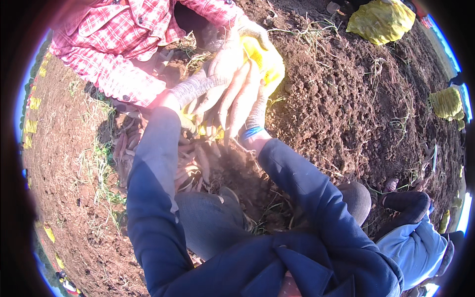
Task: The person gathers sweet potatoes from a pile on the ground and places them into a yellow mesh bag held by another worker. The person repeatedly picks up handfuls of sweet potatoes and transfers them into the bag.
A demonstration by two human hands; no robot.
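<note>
Dark blue jacket (237, 272) nearest; beyond it, the gloved left hand (210, 81) and right hand (258, 107) grip long pale tubers (241, 96) between them, against a yellow bag (275, 69), with a tuber heap (190, 166) lower down on brown soil (336, 104)

Sweet potatoes (242, 96) between my left hand (212, 83) and right hand (258, 111); sack (271, 67) just beyond; sweet-potato heap (190, 166) nearer me, leftward; co-worker (111, 42) ahead left.

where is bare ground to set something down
Roomiest is the cloddy soil right of the bright yellow sack, below the upper right sack, though uneven. More open soil lies left of the green weeds. Crowded: between the left hand and right hand, packed with long roots, and the root pile by the left forearm.
</note>
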